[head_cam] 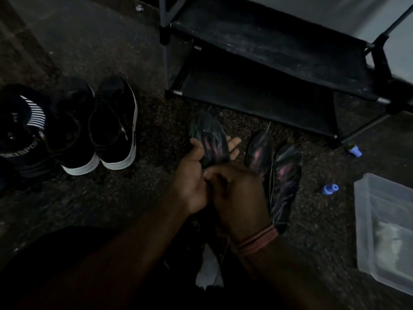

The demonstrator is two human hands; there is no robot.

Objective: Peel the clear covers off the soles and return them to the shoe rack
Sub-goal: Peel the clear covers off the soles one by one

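While the left hand (pixel 196 173) cradled a dark insole (pixel 209 139) from beneath, thumb curled over its edge, the right hand (pixel 237 189) pinched at its heel end. Its glossy surface showed pink streaks. Two matching insoles (pixel 274 171) lay on the floor (pixel 111 198) just beside it, before the black shoe rack (pixel 268 70). A clear plastic container (pixel 384 229) at right held something pale, too blurred to identify.
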